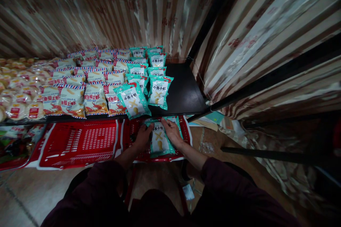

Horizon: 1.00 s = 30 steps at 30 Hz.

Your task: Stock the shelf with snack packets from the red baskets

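Observation:
Between my two hands is a teal-and-white snack bag point(160, 140) with pictures of yellow snack pieces, above a red basket. My left hand point(144, 136) grips its upper left edge, fingers mostly hidden. My right hand point(172, 133) closes on the upper right edge, thumb on the front. Part of another teal bag point(176, 120) shows behind my right hand. On the black shelf just beyond, similar teal snack bags point(157, 94) stand in two columns. The front left one point(133, 101) leans at the shelf edge.
Rows of striped-edge shrimp snack bags point(71, 100) fill the shelf's middle, with round wrapped packs point(20, 94) at far left. A red basket point(87, 140) sits below. Black shelf surface point(183, 88) shows to the right, beside a dark metal post point(213, 14) and striped curtains point(112, 10).

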Each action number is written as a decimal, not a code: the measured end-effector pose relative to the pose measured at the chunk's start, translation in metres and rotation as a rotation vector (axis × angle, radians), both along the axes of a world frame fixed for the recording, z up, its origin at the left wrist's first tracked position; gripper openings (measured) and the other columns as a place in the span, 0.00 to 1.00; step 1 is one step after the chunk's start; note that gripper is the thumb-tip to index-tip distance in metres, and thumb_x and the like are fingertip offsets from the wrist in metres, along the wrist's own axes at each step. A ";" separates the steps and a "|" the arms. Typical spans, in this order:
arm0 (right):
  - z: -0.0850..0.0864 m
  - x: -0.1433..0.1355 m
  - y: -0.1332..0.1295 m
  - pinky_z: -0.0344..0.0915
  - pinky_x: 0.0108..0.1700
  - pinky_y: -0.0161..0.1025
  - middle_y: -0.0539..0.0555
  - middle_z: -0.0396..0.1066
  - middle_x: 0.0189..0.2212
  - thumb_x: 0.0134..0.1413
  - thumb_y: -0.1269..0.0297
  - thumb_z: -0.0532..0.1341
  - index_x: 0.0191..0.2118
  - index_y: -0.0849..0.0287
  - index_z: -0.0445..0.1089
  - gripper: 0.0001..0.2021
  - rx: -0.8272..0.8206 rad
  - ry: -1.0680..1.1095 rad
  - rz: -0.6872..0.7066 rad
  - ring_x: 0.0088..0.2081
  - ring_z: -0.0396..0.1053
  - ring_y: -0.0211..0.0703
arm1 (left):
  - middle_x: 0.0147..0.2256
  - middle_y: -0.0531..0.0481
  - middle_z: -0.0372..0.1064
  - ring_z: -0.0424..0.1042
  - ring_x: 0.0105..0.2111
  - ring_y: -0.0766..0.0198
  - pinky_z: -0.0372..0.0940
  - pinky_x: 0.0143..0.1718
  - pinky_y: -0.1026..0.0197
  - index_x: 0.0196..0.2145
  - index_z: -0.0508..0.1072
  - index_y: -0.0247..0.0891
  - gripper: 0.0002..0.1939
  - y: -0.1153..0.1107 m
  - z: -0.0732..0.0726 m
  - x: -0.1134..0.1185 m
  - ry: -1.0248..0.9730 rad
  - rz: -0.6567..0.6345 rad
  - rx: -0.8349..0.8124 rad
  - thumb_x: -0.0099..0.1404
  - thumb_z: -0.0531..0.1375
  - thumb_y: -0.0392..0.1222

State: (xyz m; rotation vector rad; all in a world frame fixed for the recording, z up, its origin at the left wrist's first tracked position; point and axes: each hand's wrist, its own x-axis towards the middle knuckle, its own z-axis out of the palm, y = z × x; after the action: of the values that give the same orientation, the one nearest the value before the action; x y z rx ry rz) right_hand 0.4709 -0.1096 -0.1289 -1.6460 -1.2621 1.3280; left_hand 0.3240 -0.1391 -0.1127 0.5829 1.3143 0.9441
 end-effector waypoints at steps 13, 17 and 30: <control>0.021 0.010 -0.004 0.46 0.24 0.33 0.45 0.44 0.16 0.53 0.42 0.50 0.17 0.55 0.47 0.25 0.167 -0.128 -0.077 0.21 0.47 0.34 | 0.36 0.47 0.75 0.74 0.38 0.55 0.68 0.39 0.55 0.42 0.68 0.36 0.27 -0.002 0.009 0.008 -0.340 0.007 -0.042 0.47 0.68 0.49; 0.024 0.013 -0.002 0.45 0.24 0.34 0.45 0.45 0.15 0.52 0.40 0.51 0.17 0.55 0.47 0.26 0.175 -0.125 -0.082 0.20 0.47 0.33 | 0.40 0.46 0.75 0.74 0.41 0.54 0.68 0.41 0.54 0.45 0.68 0.37 0.28 -0.003 0.013 0.009 -0.380 -0.024 -0.047 0.49 0.67 0.51; 0.042 0.027 0.007 0.47 0.24 0.33 0.45 0.47 0.16 0.53 0.41 0.51 0.17 0.56 0.50 0.25 0.268 -0.108 -0.143 0.22 0.47 0.33 | 0.44 0.42 0.74 0.73 0.45 0.52 0.66 0.47 0.51 0.51 0.67 0.37 0.32 -0.015 0.038 0.021 -0.418 -0.176 0.013 0.50 0.67 0.52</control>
State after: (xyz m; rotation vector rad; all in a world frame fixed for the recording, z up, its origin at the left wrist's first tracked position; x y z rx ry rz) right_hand 0.4984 -0.1024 -0.0868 -1.5997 -1.2964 0.9510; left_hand 0.3446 -0.1542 -0.0750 0.4710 0.8698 0.8724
